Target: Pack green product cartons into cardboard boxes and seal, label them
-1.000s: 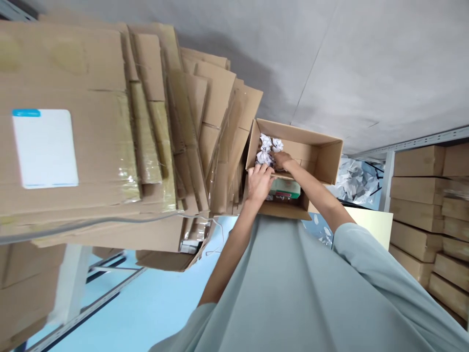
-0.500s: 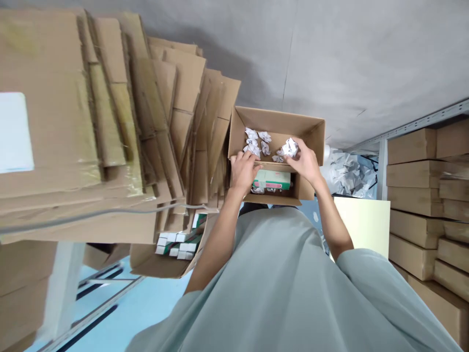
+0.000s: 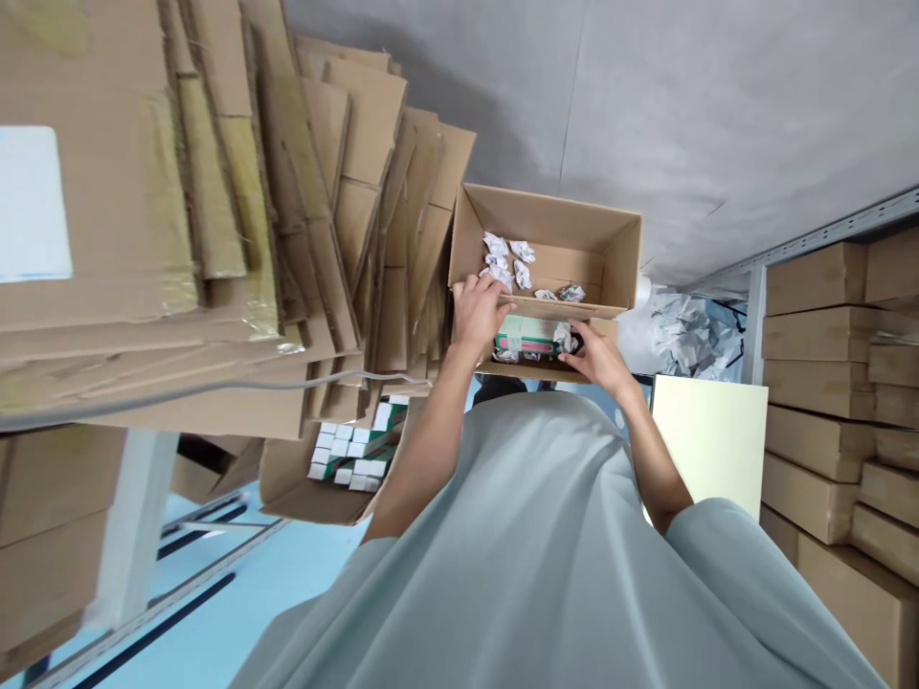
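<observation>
My left hand (image 3: pixel 480 314) is closed over the near left edge of an open cardboard box (image 3: pixel 535 209). Inside that box lie several crumpled white paper balls (image 3: pixel 524 252), most of them toward the left. Nearer to me is a second cardboard box (image 3: pixel 599 335), holding a green-and-white carton (image 3: pixel 527 330) with a pink stripe and more crumpled paper beside it. My right hand (image 3: pixel 603 362) reaches into this nearer box, thumb and fingers around a paper ball (image 3: pixel 565 337) at the carton's right end. The near wall of the farther box partly covers the nearer one.
Flattened cardboard sheets (image 3: pixel 359 144) stand in a thick row at left, with a grey cable (image 3: pixel 236 386) across them. Below sits a box of small white-ended cartons (image 3: pixel 345 445). A bag of crumpled paper (image 3: pixel 682 330) is at right, beside shelved brown boxes (image 3: pixel 811 383).
My right hand has moved from the farther box down into the nearer one, carrying a paper ball to the carton's right end. My left hand stays on the box edge.
</observation>
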Demonstrator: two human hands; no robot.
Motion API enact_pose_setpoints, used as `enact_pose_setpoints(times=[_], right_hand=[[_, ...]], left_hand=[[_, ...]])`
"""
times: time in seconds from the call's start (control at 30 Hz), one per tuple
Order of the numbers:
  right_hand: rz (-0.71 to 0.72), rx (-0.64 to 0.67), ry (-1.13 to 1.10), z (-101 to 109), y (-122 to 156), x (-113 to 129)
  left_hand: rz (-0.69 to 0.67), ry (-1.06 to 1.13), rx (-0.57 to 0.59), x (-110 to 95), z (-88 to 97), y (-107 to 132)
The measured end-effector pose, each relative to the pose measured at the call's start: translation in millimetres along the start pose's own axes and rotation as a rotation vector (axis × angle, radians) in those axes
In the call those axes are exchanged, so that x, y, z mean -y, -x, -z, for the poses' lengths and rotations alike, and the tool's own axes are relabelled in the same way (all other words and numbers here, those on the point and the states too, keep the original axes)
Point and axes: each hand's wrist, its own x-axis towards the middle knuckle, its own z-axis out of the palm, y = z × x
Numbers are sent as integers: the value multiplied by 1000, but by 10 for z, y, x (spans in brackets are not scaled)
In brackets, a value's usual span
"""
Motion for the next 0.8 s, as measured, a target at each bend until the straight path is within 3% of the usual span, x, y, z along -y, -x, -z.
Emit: enact_pose_setpoints(times=[0.17, 0.27, 0.33, 0.43, 0.57, 0.7, 0.8], right_hand=[[185, -150, -37, 537, -184, 392], [240, -166, 85, 788, -614, 689], [262, -95, 202, 795, -1015, 866], [278, 84, 371, 532, -1652, 1091], [225, 344, 529, -99, -2300, 1287], [154, 501, 584, -612, -2577, 1306], [113, 502, 600, -747, -2636, 1278]], left_hand=[[1, 22, 14, -23, 39, 18], [-6, 27, 22, -32, 66, 57], [-13, 26, 26, -36, 83, 99], [-7, 34, 34, -44, 104, 162], [16, 39, 60, -52, 116, 192], [10, 37, 93, -41, 115, 189], [18, 44, 106, -37, 118, 183]])
